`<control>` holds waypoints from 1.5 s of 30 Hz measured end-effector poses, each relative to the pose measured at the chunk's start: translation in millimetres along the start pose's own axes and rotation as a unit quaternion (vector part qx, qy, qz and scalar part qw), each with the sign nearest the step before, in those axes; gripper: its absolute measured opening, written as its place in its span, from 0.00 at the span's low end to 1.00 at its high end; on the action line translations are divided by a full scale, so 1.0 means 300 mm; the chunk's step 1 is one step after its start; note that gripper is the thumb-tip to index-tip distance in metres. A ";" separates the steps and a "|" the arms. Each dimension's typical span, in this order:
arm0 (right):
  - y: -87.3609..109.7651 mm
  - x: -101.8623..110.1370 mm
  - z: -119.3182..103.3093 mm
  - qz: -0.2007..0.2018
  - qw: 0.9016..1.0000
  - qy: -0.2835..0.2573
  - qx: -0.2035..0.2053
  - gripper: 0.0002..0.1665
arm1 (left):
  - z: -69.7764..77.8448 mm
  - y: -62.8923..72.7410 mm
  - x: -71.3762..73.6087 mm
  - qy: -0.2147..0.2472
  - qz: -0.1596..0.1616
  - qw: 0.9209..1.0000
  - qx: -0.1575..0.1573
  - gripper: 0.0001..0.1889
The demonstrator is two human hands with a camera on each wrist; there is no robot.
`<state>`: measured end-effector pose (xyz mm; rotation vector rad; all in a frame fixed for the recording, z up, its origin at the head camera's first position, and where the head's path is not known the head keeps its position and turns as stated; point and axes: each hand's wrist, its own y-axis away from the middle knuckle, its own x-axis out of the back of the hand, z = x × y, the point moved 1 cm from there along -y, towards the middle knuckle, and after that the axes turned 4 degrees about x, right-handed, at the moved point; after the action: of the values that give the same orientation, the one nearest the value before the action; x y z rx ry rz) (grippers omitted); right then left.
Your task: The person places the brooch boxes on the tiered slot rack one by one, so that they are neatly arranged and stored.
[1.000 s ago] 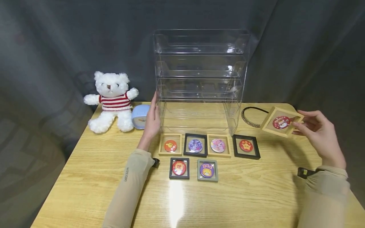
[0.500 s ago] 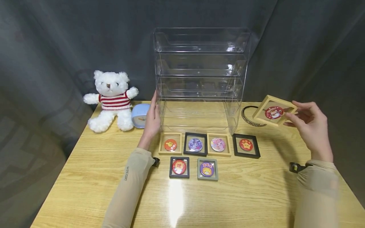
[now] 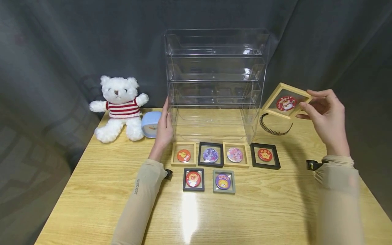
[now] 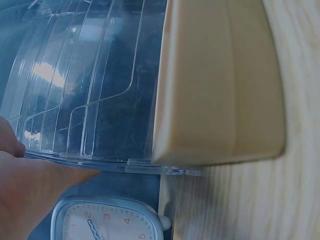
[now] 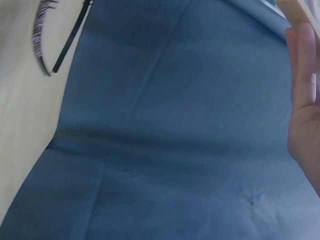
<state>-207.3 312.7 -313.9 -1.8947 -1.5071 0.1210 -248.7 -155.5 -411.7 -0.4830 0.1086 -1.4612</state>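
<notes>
The right hand [image 3: 326, 117] has its grip closed on a pale wooden frame [image 3: 271, 98] (a round red badge [image 3: 286, 103] shows inside), held tilted above the worktop [image 3: 260, 211], to the right of a clear tiered rack [image 3: 214, 54]. The left hand [image 3: 164, 131], fingers straight, rests against the rack's left side, near a blue clock [image 3: 150, 119].

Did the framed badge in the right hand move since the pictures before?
Yes! In the head view, the framed badge went up and left, closer to the clear shelf unit.
</notes>
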 end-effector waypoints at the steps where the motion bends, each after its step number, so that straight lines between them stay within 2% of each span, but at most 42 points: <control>1: -0.009 -0.007 -0.007 0.002 1.000 0.004 0.001 0.25 | 0.000 0.000 0.000 0.000 0.001 1.000 -0.001 0.30; 4: -0.039 -0.029 -0.029 0.008 1.000 -0.014 0.001 0.25 | 0.002 0.002 -0.001 -0.002 0.001 1.000 0.000 0.30; 17: -0.169 -0.117 -0.118 0.035 0.999 -0.026 0.014 0.22 | 0.004 0.005 -0.003 -0.006 0.002 1.000 -0.002 0.30; 26: -0.246 -0.175 -0.179 0.041 0.999 0.005 0.020 0.22 | 0.001 0.004 -0.009 -0.010 0.005 1.000 -0.007 0.30; 35: -0.323 -0.238 -0.204 0.051 0.998 0.013 0.035 0.20 | -0.006 0.001 0.002 -0.012 0.012 1.000 0.001 0.30; 45: -0.381 -0.299 -0.217 0.084 0.992 0.078 0.049 0.20 | -0.013 0.013 -0.011 -0.011 0.013 1.000 0.004 0.30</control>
<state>-298.4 212.1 -230.5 -1.9029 -1.2159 0.1180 -246.8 -153.3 -417.5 -0.4883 0.0915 -1.4303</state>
